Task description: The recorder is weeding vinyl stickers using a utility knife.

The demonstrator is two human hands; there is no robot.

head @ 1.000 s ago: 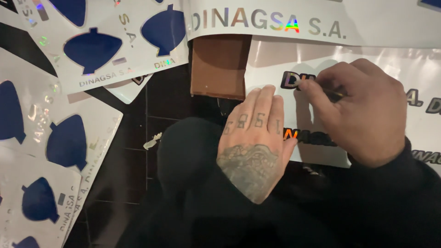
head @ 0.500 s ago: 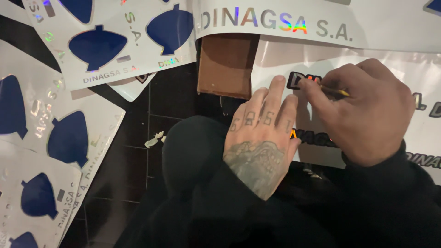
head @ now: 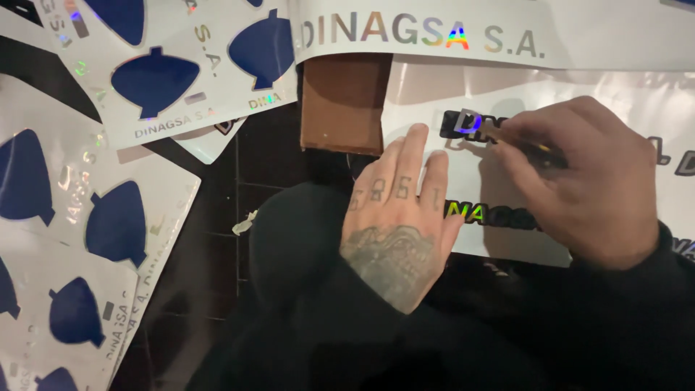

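A dark tabletop [head: 268, 159] is lying under everything here, almost buried in pale sticker sheets. Along the top, a long white strip [head: 579, 36] with shimmering rainbow lettering is running right across. On the left, several sheets with dark blue spinning-top shapes [head: 156, 80] are overlapping one another, some spilling off the near corner. In the middle, the person is working on a white sticker sheet [head: 434, 94] carrying holographic letters edged in black; it is lying flat just below the long strip and reaching off to the right.

The right hand [head: 586, 181] is curled closed over that sheet, pinching a thin tool [head: 539, 148] with a yellowish shaft, its tip pointing at the upper row of letters; what kind of tool it is, I cannot tell. The left hand [head: 398, 217], tattooed on its back and knuckles, is lying open and flat, fingers stretched together, pressing the sheet's left edge down, just beside the right hand. Both dark sleeves are filling the foreground.

A brown block [head: 344, 101] is sitting just left of the sheet, touching its edge, tucked under the long strip. Smallest of all, a pale scrap [head: 245, 223] is lying alone on the bare dark surface, left of the open hand.
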